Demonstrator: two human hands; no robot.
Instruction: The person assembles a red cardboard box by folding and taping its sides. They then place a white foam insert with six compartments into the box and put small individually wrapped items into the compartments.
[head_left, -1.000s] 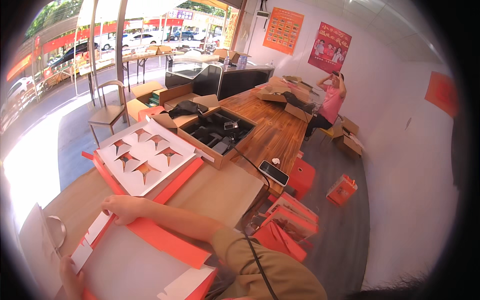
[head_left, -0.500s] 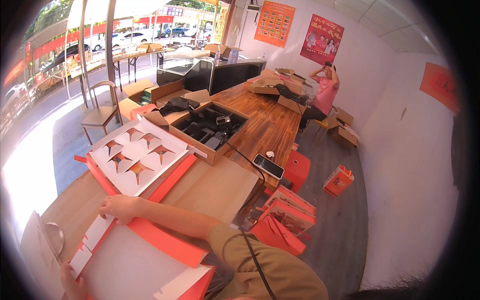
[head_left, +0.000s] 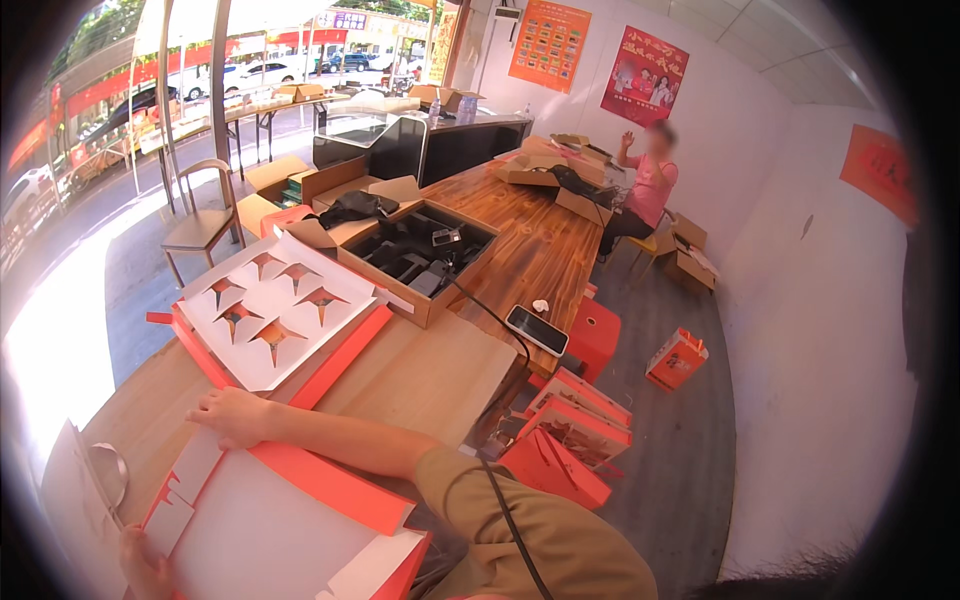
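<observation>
In front of me lies a red cardboard gift box point(head_left: 275, 515), opened up with its white inside showing. My right hand point(head_left: 232, 415) reaches across to its far left corner, fingers bent over the raised edge where the white side flap meets the red far wall. Lower down, at the near end of the same slotted side flap point(head_left: 170, 515), my left hand point(head_left: 148, 563) grips the edge; part of this hand is hidden. Beyond my right hand sits another red box with a white insert point(head_left: 270, 315) that has several star-shaped cutouts.
A white card piece point(head_left: 85, 510) stands at the left edge. A carton of black gear point(head_left: 425, 260) and a phone point(head_left: 537, 331) lie farther back. Red gift bags point(head_left: 575, 430) stand on the right. A person in pink point(head_left: 650, 185) sits at the far end.
My right hand has shifted slightly left at the box's corner, and the side flap has folded outward a little. The seated person's hands have come down from the head.
</observation>
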